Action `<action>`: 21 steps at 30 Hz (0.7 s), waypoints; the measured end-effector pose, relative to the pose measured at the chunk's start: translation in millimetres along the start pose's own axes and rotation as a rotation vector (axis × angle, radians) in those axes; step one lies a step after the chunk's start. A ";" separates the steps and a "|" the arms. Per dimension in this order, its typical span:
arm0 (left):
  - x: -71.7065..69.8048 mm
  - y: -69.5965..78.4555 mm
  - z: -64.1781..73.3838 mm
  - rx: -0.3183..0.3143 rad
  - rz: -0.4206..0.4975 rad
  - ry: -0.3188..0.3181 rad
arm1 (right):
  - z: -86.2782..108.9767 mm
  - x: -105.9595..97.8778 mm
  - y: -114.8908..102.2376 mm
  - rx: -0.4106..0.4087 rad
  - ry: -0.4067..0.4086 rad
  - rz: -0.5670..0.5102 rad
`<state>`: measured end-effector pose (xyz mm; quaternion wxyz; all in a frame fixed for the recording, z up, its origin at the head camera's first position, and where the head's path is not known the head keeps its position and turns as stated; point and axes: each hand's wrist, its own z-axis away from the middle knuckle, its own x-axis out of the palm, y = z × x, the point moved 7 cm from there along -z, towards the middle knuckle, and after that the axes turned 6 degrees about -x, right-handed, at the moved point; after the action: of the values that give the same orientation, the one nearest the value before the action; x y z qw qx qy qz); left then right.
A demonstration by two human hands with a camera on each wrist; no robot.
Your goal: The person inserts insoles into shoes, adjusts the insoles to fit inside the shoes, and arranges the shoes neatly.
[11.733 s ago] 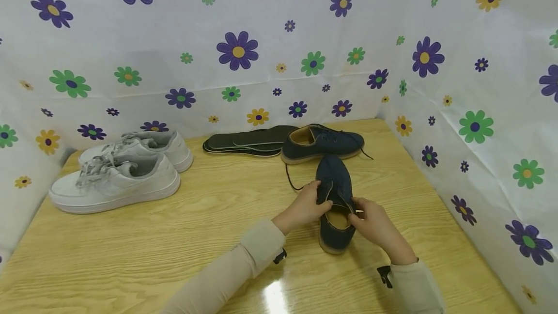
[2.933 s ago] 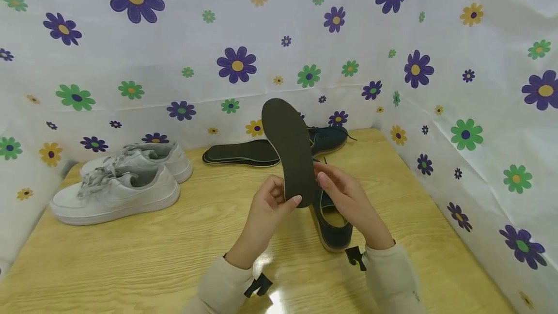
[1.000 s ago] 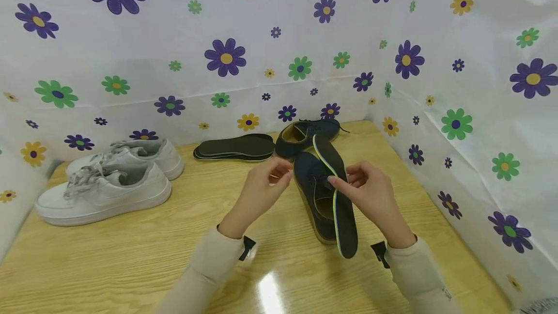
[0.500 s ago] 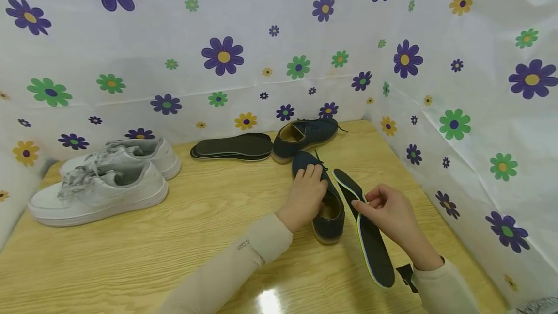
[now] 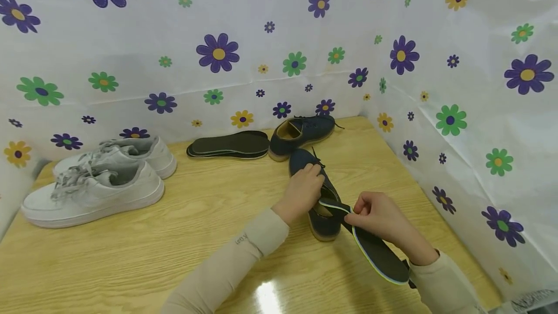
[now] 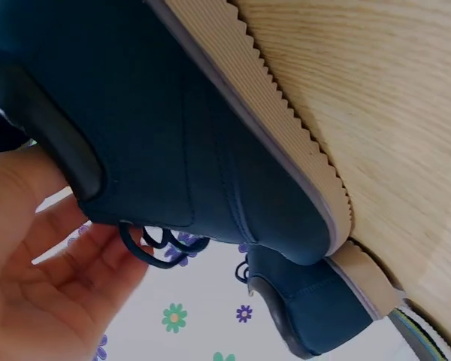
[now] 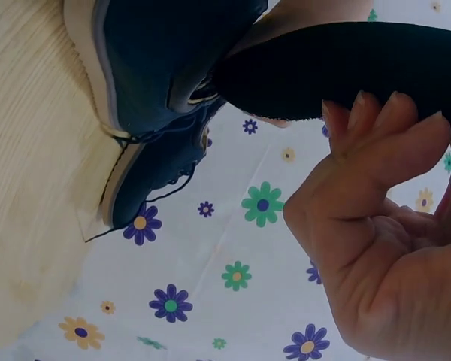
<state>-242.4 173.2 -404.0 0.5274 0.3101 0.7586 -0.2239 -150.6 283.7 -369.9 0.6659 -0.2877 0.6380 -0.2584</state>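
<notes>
A navy lace-up shoe (image 5: 324, 230) with a tan sole stands on the wooden table, toe pointing away. My left hand (image 5: 302, 193) holds it at the tongue and laces; the left wrist view shows the thumb at the collar of the shoe (image 6: 158, 113) and the fingers by the laces. In my right hand (image 5: 385, 218), thumb and fingers pinch a black insole (image 5: 379, 252) with a pale yellow-green edge. Its front end overlaps the shoe's opening, and the rest slopes down to the right. In the right wrist view, the tip of the insole (image 7: 346, 71) is right at the collar.
A second navy shoe (image 5: 314, 130) lies just behind the first, its lace trailing right. To its left is a stack of black insoles (image 5: 231, 144). Two white sneakers (image 5: 98, 193) stand at the far left. Flowered cloth (image 5: 174, 28) walls the table's back and right.
The insole was lifted off the stack, inspected with both hands, then moved into the right hand alone. Its tip has just swung left over the shoe's opening, while the left hand stays on the shoe.
</notes>
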 end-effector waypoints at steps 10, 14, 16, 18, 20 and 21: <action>3.2 -17.8 -0.6 -0.024 0.332 -0.048 | -23.2 12.5 -11.3 -0.030 -0.027 0.094; 5.3 -24.8 -1.7 -0.043 0.413 -0.061 | -31.7 18.2 -16.2 -0.050 -0.030 0.135; 6.6 -26.8 -1.7 -0.054 0.438 -0.073 | -35.5 21.0 -17.7 -0.054 -0.024 0.153; 7.4 -27.8 -1.4 -0.064 0.463 -0.082 | -38.9 24.0 -18.2 -0.056 -0.020 0.171; 8.3 -28.3 -1.3 -0.073 0.481 -0.096 | -41.8 26.9 -17.8 -0.054 -0.016 0.187; 8.3 -28.3 -1.3 -0.077 0.491 -0.102 | -43.8 28.3 -16.7 -0.049 -0.012 0.195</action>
<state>-265.3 156.0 -411.0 0.6148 0.4530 0.6411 -0.0757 -192.5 249.5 -378.8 0.6845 -0.2419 0.6651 -0.1749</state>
